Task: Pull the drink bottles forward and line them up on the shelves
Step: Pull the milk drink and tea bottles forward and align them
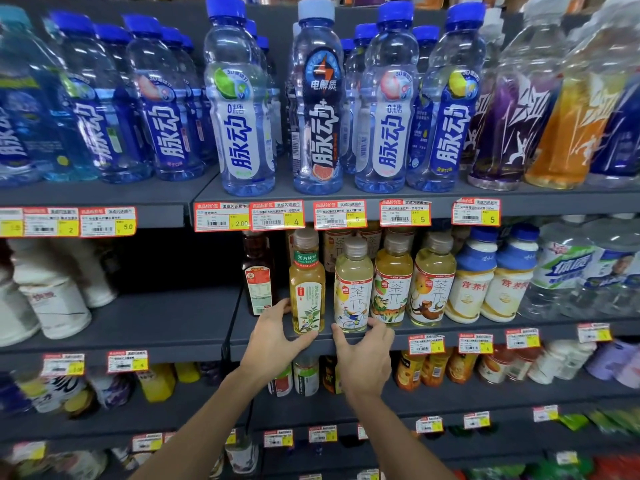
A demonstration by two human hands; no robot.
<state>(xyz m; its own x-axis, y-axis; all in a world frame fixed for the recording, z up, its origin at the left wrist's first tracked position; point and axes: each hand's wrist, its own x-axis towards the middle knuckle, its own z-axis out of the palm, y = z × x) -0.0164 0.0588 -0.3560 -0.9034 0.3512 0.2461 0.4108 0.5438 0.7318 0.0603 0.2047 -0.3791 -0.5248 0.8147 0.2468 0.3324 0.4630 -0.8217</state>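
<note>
At the grey metal middle shelf [156,327] front edge, curled fingers are gripping bottle bases: left hand [273,336] a pale-yellow green-labelled plastic tea bottle [306,289], right hand [363,355] its white-labelled neighbour [352,289]. Squaring both flush likely follows.

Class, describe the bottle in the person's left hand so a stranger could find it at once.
Look at the shelf under the blue-capped bottles. In its front row the left hand grips the golden tea bottle. Alone there, it has a green neck band and a leafy sprig; its neighbours wear red bands.
</note>
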